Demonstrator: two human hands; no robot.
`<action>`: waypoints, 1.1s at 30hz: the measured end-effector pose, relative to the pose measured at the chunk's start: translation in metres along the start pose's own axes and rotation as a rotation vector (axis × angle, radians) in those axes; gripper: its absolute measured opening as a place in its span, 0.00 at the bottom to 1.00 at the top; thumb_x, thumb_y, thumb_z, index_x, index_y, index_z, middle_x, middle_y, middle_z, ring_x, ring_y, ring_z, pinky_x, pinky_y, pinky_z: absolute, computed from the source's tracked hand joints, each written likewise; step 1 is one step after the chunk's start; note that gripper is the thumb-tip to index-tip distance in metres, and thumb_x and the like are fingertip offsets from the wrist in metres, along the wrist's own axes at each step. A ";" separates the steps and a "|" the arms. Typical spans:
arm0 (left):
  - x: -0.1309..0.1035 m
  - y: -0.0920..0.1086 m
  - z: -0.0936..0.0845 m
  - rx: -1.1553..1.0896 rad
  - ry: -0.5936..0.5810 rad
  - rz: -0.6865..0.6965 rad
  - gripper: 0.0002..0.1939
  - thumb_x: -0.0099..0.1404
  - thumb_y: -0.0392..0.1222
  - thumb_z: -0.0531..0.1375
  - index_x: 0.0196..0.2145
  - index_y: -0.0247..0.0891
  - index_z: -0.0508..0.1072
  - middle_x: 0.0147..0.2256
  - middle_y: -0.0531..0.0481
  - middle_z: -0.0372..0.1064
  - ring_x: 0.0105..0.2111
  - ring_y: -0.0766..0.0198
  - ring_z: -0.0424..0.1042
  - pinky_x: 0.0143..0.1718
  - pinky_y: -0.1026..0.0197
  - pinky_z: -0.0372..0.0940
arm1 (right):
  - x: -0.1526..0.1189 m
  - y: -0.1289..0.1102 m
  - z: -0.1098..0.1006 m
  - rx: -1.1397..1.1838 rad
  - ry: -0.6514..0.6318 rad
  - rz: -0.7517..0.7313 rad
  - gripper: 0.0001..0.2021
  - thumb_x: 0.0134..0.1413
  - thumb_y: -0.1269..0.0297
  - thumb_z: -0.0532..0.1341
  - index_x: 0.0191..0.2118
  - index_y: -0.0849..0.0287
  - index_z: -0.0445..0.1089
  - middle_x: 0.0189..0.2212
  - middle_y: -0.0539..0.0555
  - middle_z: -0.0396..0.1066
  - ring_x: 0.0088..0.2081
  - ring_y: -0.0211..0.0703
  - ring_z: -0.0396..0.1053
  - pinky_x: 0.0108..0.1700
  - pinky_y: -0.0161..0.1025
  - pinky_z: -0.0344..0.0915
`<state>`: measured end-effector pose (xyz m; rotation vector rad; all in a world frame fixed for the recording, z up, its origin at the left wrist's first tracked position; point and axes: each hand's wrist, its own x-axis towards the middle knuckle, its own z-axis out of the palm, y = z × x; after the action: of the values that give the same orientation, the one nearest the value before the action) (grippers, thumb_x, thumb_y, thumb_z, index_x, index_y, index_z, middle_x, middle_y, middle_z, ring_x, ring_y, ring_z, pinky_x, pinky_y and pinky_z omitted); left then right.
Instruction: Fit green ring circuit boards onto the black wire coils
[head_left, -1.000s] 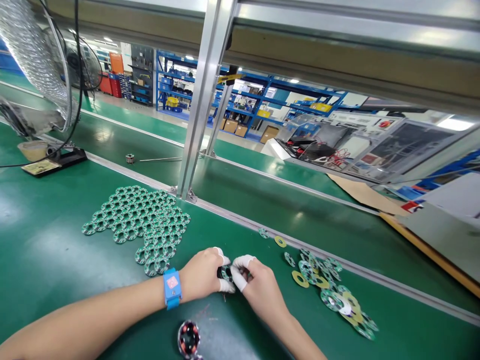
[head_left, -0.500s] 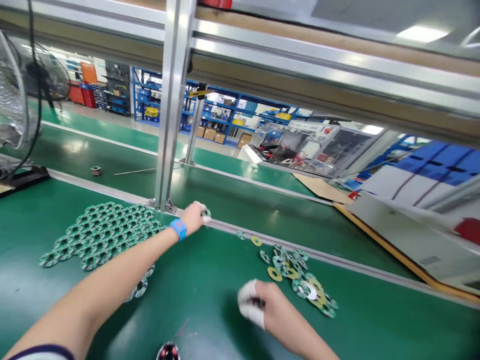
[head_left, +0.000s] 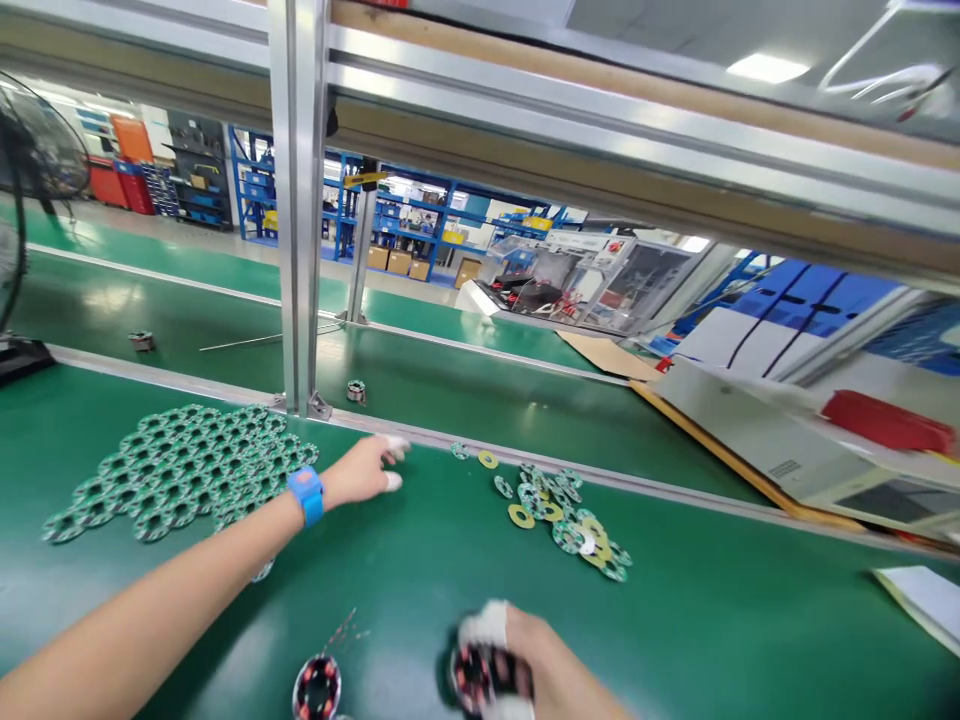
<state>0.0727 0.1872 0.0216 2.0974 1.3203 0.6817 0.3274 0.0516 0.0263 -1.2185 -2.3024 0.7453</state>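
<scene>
My left hand (head_left: 367, 468), with white fingertip covers and a blue wristband, reaches over the green table with its fingers apart and nothing between them. Just beyond it, past the metal rail, a small wound coil part (head_left: 356, 391) sits on the dark green belt. At the bottom, my right hand (head_left: 517, 650) grips a round stator with reddish windings (head_left: 472, 677), blurred by motion. Another such stator (head_left: 316, 688) lies at the bottom edge, its thin wires trailing upward. Green ring boards (head_left: 202, 460) cover the table left of my left hand.
Loose green and yellow rings (head_left: 551, 508) are scattered right of centre. An aluminium post (head_left: 296, 200) stands behind the table edge. Another coil part (head_left: 141, 341) and a thin rod (head_left: 240, 342) lie on the belt. White paper (head_left: 922, 600) is at the right.
The coil part my left hand held now stands on the belt, and that hand has opened and drawn back. My right hand is lower in view, with the stator now visible. The view has shifted right.
</scene>
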 end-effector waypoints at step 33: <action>-0.056 0.008 0.031 -0.120 -0.185 0.332 0.15 0.52 0.37 0.67 0.40 0.40 0.74 0.36 0.52 0.71 0.38 0.62 0.66 0.42 0.64 0.58 | 0.078 0.004 0.033 0.325 0.235 -0.132 0.08 0.54 0.59 0.61 0.29 0.55 0.75 0.27 0.53 0.71 0.30 0.44 0.69 0.33 0.40 0.68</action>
<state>0.0769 0.1268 -0.0014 2.2407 0.8204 0.6640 0.2701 0.1108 0.0076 -0.9430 -1.9570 0.8403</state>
